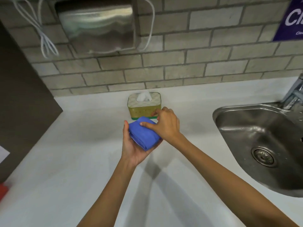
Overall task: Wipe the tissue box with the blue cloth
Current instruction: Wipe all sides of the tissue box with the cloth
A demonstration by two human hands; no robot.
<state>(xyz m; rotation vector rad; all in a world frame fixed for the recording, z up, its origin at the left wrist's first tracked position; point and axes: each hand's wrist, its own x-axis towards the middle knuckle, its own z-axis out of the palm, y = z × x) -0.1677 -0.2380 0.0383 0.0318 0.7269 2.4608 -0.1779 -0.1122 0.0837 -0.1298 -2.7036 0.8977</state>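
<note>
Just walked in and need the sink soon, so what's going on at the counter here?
A person is holding a folded blue cloth above the white counter. The left hand cups it from below, and the right hand rests on top, thumb pressing into it. The tissue box stands just beyond, by the tiled wall, with a tissue poking out. The cloth is not on the box, so wiping does not seem to be under way. The sink on the right is unoccupied.

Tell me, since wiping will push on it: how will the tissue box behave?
The tissue box looks small and probably light, so it may slide on the smooth counter. Its low, wide shape makes tipping unlikely. The blue cloth, folded in the left hand, looks soft.
</note>
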